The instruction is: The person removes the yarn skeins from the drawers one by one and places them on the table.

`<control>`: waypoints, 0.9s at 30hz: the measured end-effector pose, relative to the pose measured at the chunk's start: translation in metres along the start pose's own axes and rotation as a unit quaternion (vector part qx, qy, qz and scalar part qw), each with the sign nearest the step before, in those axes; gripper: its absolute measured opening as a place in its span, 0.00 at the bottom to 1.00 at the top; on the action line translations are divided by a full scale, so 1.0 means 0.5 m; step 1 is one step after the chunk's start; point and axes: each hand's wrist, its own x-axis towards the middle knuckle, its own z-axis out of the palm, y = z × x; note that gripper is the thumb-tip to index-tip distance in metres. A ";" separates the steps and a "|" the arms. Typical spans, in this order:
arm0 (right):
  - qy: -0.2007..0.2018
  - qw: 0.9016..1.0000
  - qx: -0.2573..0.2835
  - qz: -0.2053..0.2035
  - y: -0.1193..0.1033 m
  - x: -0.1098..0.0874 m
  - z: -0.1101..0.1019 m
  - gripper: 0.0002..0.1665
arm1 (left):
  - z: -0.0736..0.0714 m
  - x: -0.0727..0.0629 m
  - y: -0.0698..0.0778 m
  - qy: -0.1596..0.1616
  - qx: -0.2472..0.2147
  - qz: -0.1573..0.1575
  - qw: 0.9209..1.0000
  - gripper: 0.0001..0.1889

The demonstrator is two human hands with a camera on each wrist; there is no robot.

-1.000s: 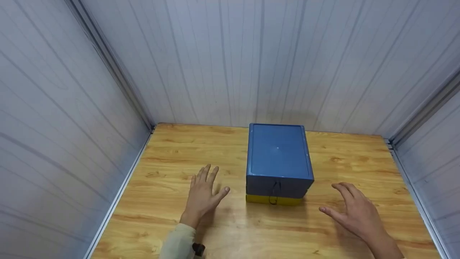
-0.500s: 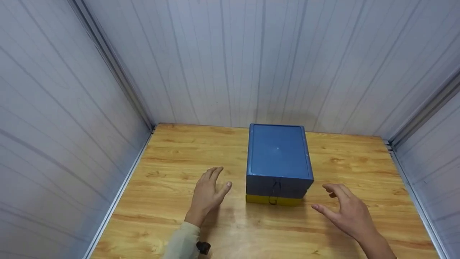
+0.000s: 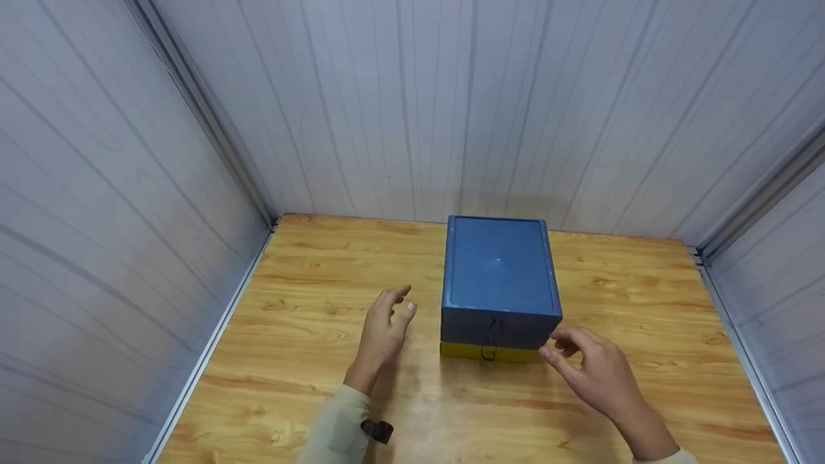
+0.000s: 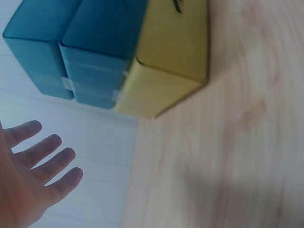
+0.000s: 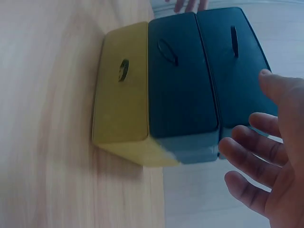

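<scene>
count two blue boxes (image 5: 183, 78) (image 5: 235, 71) atop one yellow box (image 5: 121, 95) near tabletop (image 3: 309, 258) back edge, between two loosely spread hands (image 3: 383, 332) (image 3: 599, 370); cannot tell right-hand contact.

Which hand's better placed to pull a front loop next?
Probably the right hand: it's by the front right corner of the box stack, nearer the loops. The left hand is apart, left of the stack.

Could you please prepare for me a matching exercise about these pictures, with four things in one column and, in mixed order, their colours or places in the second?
Column one:
1. Top box
2. Bottom box
3. Left hand
4. Table

Column two:
A. left of the boxes
B. yellow
C. wood-patterned
D. blue

Right pairs: 1-D, 2-B, 3-A, 4-C
</scene>
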 end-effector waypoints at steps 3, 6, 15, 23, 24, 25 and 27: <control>-0.010 1.000 0.022 0.004 -0.013 0.005 0.010 0.15 | 0.010 0.007 0.013 0.005 -0.049 -0.005 0.999 0.23; -0.024 0.999 0.048 0.009 -0.026 0.008 0.020 0.14 | 0.020 0.013 0.024 0.005 -0.090 -0.010 0.996 0.22; -0.058 0.989 0.135 0.027 -0.057 0.021 0.047 0.18 | 0.045 0.033 0.058 -0.014 -0.151 -0.033 0.988 0.21; -0.058 0.981 0.178 0.055 -0.081 0.031 0.069 0.19 | 0.063 0.043 0.071 -0.019 -0.198 -0.024 0.980 0.21; -0.058 0.980 0.183 0.058 -0.083 0.031 0.072 0.19 | 0.065 0.042 0.071 -0.019 -0.203 -0.027 0.979 0.21; -0.059 0.979 0.186 0.061 -0.084 0.030 0.076 0.19 | 0.067 0.040 0.071 -0.019 -0.207 -0.028 0.978 0.21; -0.061 0.977 0.193 0.067 -0.087 0.028 0.083 0.19 | 0.071 0.036 0.072 -0.017 -0.212 -0.036 0.976 0.20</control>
